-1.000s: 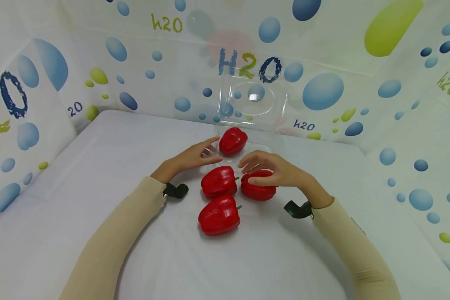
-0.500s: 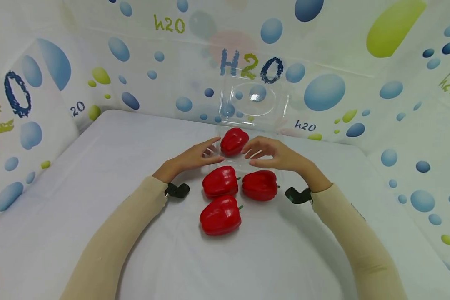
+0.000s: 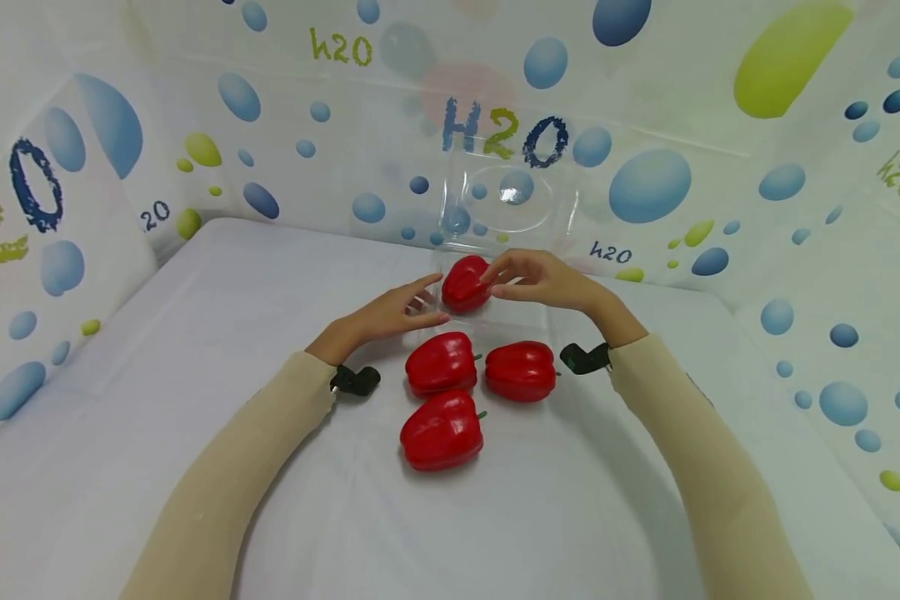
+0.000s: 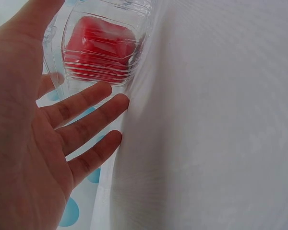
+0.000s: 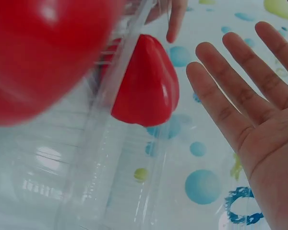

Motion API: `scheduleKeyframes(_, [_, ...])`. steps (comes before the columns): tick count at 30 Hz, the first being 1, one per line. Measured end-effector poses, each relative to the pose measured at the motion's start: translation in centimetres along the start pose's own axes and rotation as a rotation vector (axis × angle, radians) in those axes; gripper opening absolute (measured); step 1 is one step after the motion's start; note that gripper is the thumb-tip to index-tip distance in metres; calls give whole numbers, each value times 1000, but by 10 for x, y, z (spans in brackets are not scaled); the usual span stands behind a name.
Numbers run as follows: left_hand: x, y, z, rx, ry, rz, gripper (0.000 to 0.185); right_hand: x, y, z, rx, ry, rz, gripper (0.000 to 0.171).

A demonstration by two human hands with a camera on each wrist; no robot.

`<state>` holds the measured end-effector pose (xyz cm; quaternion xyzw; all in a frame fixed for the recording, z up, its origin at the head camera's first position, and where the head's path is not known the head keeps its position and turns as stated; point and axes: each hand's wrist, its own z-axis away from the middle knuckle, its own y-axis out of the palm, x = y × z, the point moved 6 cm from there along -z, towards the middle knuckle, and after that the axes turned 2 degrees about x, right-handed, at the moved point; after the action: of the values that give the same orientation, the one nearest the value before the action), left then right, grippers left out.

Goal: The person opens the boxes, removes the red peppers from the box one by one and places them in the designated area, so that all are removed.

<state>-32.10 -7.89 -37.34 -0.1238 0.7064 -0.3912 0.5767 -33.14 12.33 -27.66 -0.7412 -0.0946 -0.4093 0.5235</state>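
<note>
Four red peppers show in the head view: one pepper sits in the clear container at centre frame, three loose peppers lie below it on the counter. Left hand, fingers spread, touches the container's left side; right hand, fingers relaxed, reaches over that pepper.

A glossy red pepper sat inside the open clear plastic box, whose lid stood upright behind it.
</note>
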Motion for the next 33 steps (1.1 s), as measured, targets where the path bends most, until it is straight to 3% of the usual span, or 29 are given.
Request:
scheduleKeyframes(9, [-2,-4,-1,-2,0,-2,84,-14,-21,-14,-86,51,-84,36])
scheduleKeyframes(24, [4,3,1,7,1,2,85,-32,-18,-32,-60,157,-69,47])
scheduleKeyframes(33, [1,1,3,2,9,-4,84,-37,-18,-40,-34,255,4,56])
